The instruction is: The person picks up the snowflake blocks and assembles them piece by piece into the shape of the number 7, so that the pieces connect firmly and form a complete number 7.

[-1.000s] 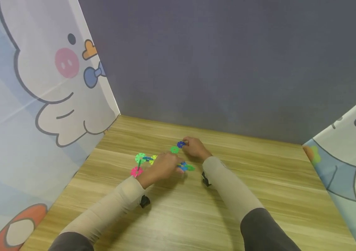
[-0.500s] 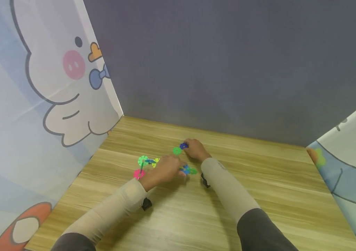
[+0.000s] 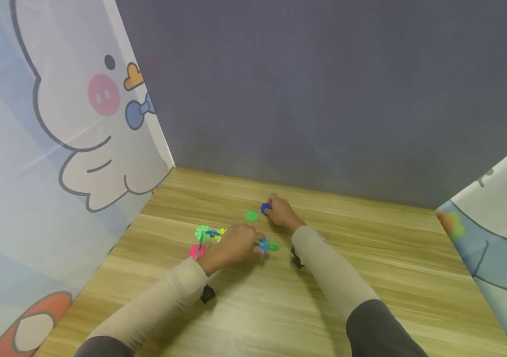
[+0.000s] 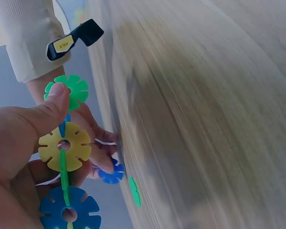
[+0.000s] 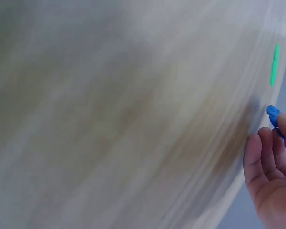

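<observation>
My left hand (image 3: 235,243) holds a chain of interlocking snowflake discs. The chain's pink disc (image 3: 197,251) and a light green disc (image 3: 202,232) show left of the hand. In the left wrist view, the thumb presses on a green end disc (image 4: 77,90), with a yellow disc (image 4: 65,146) and a blue disc (image 4: 69,210) linked below it. My right hand (image 3: 282,212) pinches a single dark blue snowflake disc (image 3: 265,208) between thumb and fingers, near the tabletop. Left of it, apart, a loose green disc (image 3: 251,216) lies flat on the table.
The wood-grain table (image 3: 369,267) spreads around both hands. A grey panel (image 3: 307,99) rises behind its back edge. Cartoon-printed sheets (image 3: 79,158) stand at the left and right sides. Black camera mounts (image 3: 208,294) sit on the wrists.
The dark blue disc in my right hand has shifted slightly right, widening its gap from the loose green disc. My left hand keeps its hold on the chain. The head view has shifted a little.
</observation>
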Demonstrator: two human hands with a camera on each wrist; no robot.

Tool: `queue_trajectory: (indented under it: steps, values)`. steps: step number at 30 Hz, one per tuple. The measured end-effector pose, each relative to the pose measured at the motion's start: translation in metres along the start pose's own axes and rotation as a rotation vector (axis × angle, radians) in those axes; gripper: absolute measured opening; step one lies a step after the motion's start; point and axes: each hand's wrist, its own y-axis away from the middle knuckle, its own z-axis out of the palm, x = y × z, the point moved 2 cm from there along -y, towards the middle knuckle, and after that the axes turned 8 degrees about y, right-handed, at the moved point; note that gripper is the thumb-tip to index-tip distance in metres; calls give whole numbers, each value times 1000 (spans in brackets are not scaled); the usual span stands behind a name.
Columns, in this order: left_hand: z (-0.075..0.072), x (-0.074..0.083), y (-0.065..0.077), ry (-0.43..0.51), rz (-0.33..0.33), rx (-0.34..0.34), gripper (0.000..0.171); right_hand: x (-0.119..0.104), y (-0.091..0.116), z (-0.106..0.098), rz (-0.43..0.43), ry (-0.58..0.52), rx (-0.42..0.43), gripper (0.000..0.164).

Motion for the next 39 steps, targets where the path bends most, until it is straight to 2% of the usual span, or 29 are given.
queue_trajectory:
  steps: [6,11,15,21,26,39]
  values:
    - [-2,-1,1,27,-33,-3,48,3,8,-10,-68,-46,25,31]
    - [-1,-3,-1,25,-31,9,49,8,15,-17,-126,-74,47,28]
    - [-3,-2,-2,23,-41,2,50,12,21,-22,-115,-127,27,28]
    - [-5,-2,-3,19,-53,-2,52,11,36,-29,-89,-282,-25,32]
    - [-6,-4,-3,36,-60,-6,52,13,48,-31,-71,-360,-63,29]
    - [-8,-1,-6,42,-50,8,52,25,70,-31,-77,-419,-89,24]
